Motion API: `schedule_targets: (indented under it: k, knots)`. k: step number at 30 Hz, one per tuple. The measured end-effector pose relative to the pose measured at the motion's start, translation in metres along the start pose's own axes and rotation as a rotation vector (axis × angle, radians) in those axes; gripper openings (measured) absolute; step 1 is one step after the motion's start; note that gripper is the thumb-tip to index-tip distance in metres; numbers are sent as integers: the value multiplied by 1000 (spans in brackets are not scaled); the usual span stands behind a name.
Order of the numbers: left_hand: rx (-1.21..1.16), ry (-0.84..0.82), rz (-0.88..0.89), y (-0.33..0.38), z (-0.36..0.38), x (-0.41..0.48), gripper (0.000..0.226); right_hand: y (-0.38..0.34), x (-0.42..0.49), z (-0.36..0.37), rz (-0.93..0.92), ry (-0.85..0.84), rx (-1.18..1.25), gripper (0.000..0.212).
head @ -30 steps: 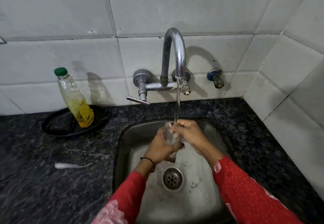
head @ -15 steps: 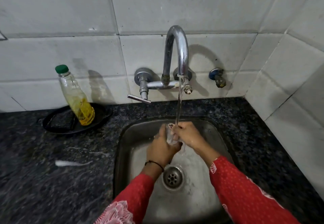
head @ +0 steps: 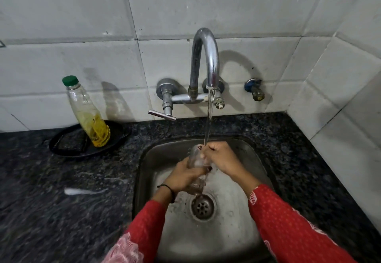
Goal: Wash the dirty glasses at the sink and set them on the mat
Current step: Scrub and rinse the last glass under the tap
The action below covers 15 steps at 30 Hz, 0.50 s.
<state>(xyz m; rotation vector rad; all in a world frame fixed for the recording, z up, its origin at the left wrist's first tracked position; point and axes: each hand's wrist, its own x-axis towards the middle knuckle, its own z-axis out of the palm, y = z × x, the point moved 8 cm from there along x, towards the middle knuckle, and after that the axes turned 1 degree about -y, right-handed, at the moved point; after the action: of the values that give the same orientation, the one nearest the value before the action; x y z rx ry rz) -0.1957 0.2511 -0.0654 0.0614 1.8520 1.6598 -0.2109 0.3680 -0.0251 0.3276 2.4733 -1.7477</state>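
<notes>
A clear drinking glass is being rinsed over the steel sink, under the thin stream of water falling from the curved tap. The glass is sitting between the two hands. Its long axis is running close to upright but tipped, with the mouth up and away from the person, just beside the stream, and the base pointing down toward the drain.

The left hand is wrapping round the lower body of the glass and seems to be carrying its weight. The right hand is coming in from the other side, its fingers curling tight at the rim; whether any are reaching inside cannot be told through the wet glass.

On the dark granite desk to the left, a green-capped bottle of yellow liquid is leaning in a black tray, and a streak of foam is lying nearer the person.

The mat is not showing here. Judging from the grip, the left hand is the one placed to carry the glass out once the right hand is letting go of the rim, and the glass will likely need tipping to drain first.
</notes>
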Motion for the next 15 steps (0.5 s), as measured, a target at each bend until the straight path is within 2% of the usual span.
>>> schedule_targets:
  k: [3,6,8,11,15]
  knots:
    - [338,255,132,4,-8,5,70,3,0,-2,23,53,-20,33]
    - [468,337,211,7,-7,6,77,0,-4,-6,19,92,71,34]
    - [393,318,313,13,-2,5,68,-8,-9,-9,-70,149,46,36]
    - [223,255,410,18,4,2,70,-13,-14,-10,-119,170,-73,20]
    - [167,217,453,12,7,-3,77,-6,-21,-10,-45,74,-128,57]
